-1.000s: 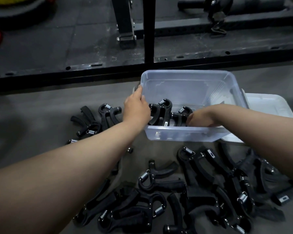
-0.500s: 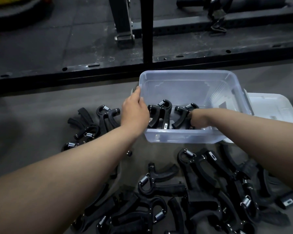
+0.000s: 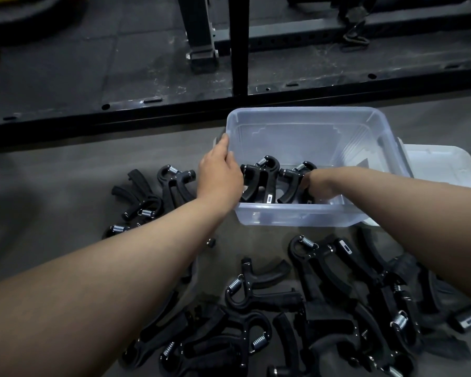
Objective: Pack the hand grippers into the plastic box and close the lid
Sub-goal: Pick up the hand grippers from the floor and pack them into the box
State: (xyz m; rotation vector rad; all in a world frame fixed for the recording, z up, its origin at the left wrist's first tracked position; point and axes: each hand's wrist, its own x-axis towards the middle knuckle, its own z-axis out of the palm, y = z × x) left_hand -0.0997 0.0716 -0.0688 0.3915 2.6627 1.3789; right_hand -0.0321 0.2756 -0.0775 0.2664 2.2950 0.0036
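Well, black hand grippers (image 3: 261, 178), translucent box (image 3: 297, 216).

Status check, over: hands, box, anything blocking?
Left hand grips plastic box rim. Right hand inside at a hand gripper, fingers hidden. Lid off, beside box. Nothing blocking.

Two hand grippers (image 3: 264, 180) in plastic box (image 3: 297, 216); lid (image 3: 446, 170) right of box; loose grippers (image 3: 259, 289) before and left.
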